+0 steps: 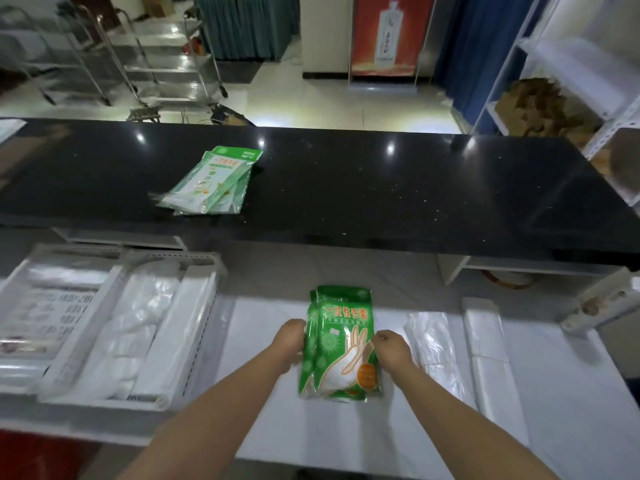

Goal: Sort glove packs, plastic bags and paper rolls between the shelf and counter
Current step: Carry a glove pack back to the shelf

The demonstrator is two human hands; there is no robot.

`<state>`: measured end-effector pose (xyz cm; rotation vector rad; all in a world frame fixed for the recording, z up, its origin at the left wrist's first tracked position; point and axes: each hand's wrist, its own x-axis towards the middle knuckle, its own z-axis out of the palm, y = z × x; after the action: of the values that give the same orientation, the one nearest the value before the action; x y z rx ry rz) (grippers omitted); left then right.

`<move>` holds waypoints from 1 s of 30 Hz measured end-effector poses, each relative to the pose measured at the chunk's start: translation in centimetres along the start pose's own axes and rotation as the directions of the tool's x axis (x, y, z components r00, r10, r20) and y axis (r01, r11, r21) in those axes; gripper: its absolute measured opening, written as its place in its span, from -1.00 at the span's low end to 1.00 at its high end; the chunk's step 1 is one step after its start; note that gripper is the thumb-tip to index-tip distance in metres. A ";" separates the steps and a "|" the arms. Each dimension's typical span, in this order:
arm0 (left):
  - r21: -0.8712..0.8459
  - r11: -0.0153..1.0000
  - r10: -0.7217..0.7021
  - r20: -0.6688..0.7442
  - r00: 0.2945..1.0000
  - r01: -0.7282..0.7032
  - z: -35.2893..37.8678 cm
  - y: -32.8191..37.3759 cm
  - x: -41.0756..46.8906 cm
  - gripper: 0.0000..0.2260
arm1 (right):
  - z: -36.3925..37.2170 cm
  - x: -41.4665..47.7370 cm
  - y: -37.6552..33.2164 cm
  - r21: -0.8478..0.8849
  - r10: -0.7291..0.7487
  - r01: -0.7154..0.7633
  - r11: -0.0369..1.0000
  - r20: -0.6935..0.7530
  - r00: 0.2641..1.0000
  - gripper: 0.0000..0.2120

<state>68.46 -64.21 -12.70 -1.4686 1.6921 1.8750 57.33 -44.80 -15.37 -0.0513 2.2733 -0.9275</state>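
Nearest, two bare forearms reaching forward over a white shelf top (270, 427). Left hand (289, 341) curled round the left edge of a small stack of dark green glove packs (341, 344), right hand (391, 348) curled on its right edge, so both clamped on the same stack, one at either side. Stack lengthwise away from the viewer, printed with a white glove outline, at or just above the shelf top; contact with the surface impossible to tell. Just right of the right hand, a crumpled bundle of clear plastic bags (433, 348), and beyond that a flat folded pile of white bags (485, 341). To the left, a white tray (199, 327) with rolled and folded white bags side by side. Farther off, a long glossy black counter (381, 188) across the whole width, with a fanned pile of light green glove packs (213, 183) left of centre. In the distance, metal trolleys (156, 57), a red poster (388, 32) and white racking (571, 64) at the right.
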 end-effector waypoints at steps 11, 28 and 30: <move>-0.175 0.975 -0.127 0.082 0.989 0.140 -1.6 0.0 0.0 -0.85 | 2.9 3.0 1.9 0.288 0.199 -0.204 0.936 0.048 0.979 -0.75; -0.054 0.972 -0.205 0.282 0.937 0.229 -0.4 -2.1 -1.8 -0.81 | 0.8 -6.0 0.6 0.555 0.390 -0.451 0.699 0.232 0.891 -0.88; -0.055 0.969 -0.210 0.334 0.919 0.241 0.3 -1.8 -2.6 -0.79 | -0.1 -7.3 1.2 0.587 0.407 -0.436 0.682 0.190 0.893 -0.93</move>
<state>70.79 -62.25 -11.88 -1.2372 1.2433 1.9614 63.13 -41.85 -11.93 0.7137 1.7092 -1.3369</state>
